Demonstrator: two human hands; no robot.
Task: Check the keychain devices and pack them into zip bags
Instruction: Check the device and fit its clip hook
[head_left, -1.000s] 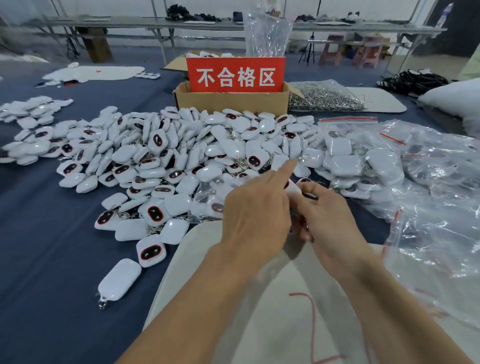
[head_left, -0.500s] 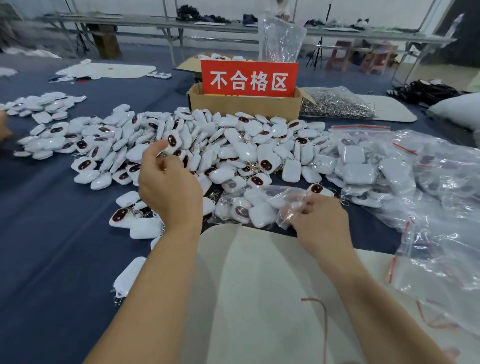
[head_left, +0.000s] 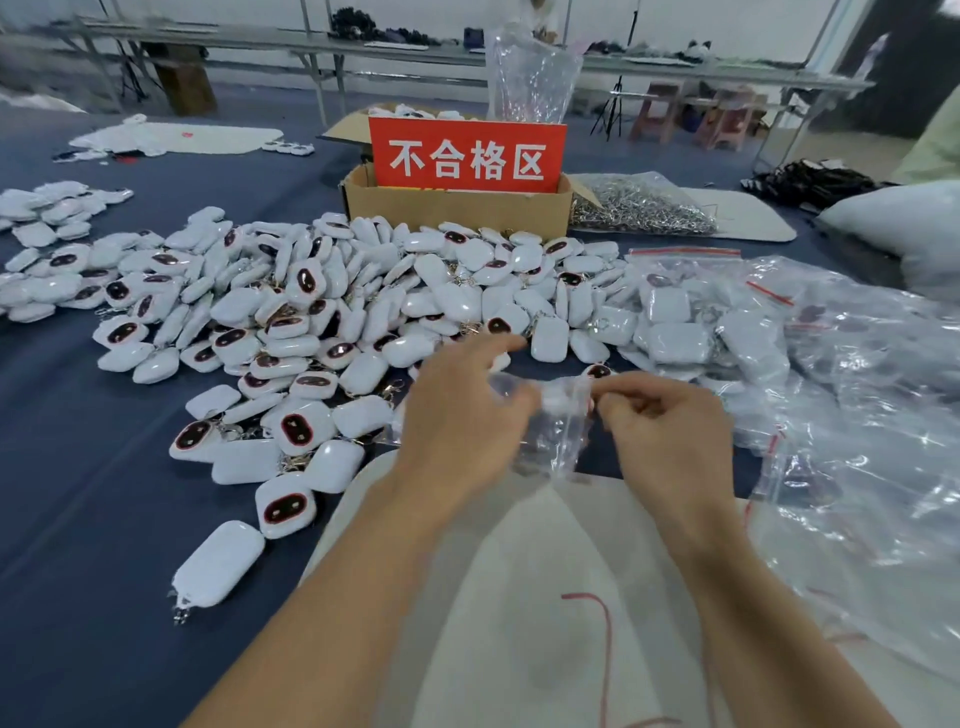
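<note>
Clear plastic zip bag (head_left: 560, 436) sits between both raised hands above the white mat (head_left: 519, 597), beside the keychain devices (head_left: 311, 312). The right hand (head_left: 670, 431) pinches its top edge with curled fingers. The left hand (head_left: 462, 415) touches the other side, too blurred to tell its grip.

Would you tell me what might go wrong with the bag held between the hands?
The right hand pinches the zip bag by its top, while the left hand is blurred; if that pinch slips, the contents could drop among the loose keychain devices beyond and get mixed in.
</note>
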